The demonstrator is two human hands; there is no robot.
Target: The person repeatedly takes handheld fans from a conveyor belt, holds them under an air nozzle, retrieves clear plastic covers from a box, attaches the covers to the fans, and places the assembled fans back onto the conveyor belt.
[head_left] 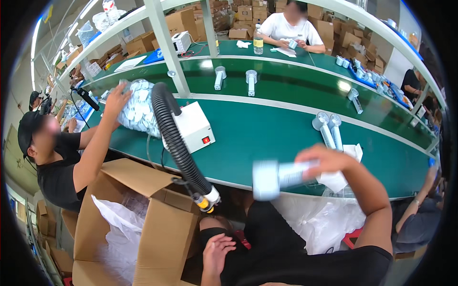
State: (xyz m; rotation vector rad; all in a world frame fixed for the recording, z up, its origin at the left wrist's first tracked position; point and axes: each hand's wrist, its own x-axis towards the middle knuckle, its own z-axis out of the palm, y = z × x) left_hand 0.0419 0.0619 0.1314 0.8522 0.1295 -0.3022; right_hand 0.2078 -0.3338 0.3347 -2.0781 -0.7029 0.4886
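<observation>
My right hand point(327, 159) grips the handle of a light-blue handheld device with a wide round head point(266, 180), raised over the table's front edge and smeared by motion. Nothing shows in my left hand point(218, 249), which rests low by my lap with its fingers loosely bent and partly apart. Beyond my right hand, two similar devices point(329, 128) lie side by side on the green table point(248, 128). White paper point(336, 181) lies partly under my right forearm.
A black flexible hose point(174, 133) arches from a white box with a red switch point(195, 126). An open carton point(167, 233) stands at left. There, a co-worker's hand point(117, 97) touches a bag of light-blue parts point(138, 107). Devices point(251, 82) lie on the green strip behind.
</observation>
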